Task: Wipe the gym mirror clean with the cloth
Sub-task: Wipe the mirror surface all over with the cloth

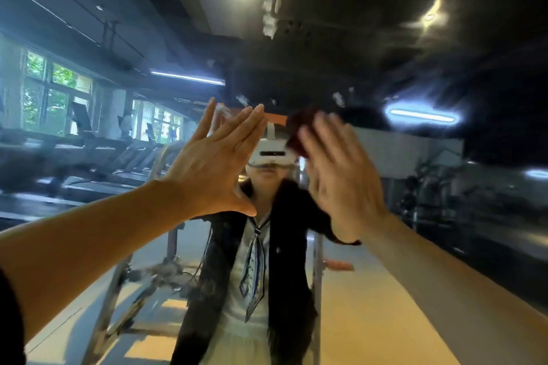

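Left hand (212, 167): flat, fingers straight, against mirror (444, 68); right hand (341, 178): blurred, fingers straight, pressing dark red cloth (299, 132) on mirror

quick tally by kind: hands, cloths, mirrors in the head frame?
Hands: 2, left hand flat with fingers straight, right hand blurred, pressing the cloth
Cloths: 1, dark red cloth
Mirrors: 1, mirror
Total: 4

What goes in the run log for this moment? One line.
phase: wiping | left hand: flat on mirror | right hand: presses dark cloth to glass, blurred
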